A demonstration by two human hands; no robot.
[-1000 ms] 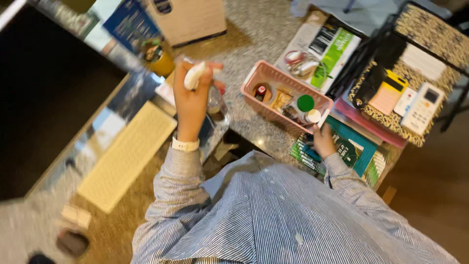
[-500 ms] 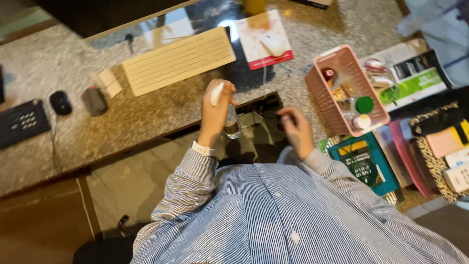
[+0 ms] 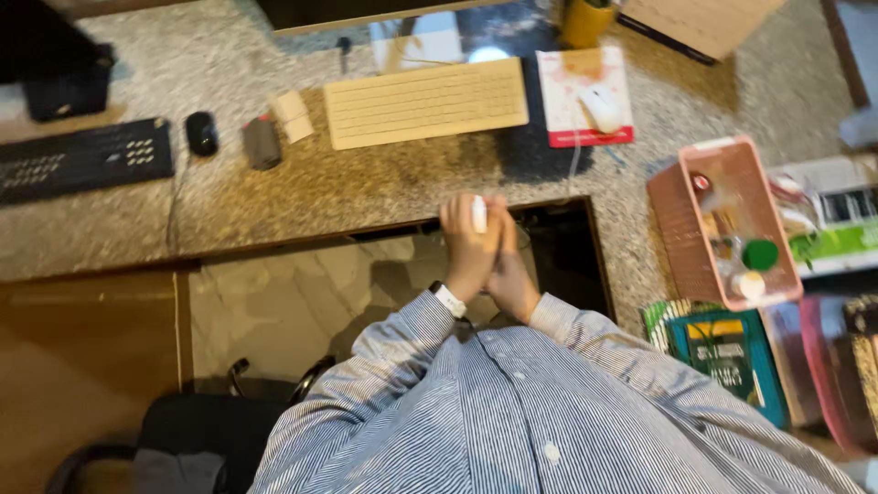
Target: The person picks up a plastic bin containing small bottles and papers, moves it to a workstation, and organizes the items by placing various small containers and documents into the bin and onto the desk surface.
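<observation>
- Speckled stone desk under warm light; cream keyboard at 12 o'clock, white mouse at 1, pink basket at 3.
- Left hand and right hand pressed together at the desk edge; fingers curled round a bottle, its white cap showing between the fingertips at 12 o'clock.

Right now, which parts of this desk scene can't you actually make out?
- Head view: the small bottle is mostly hidden by the left hand and right hand.
- The pink basket contents are blurred.
- The books are partly hidden by the striped shirt.
</observation>
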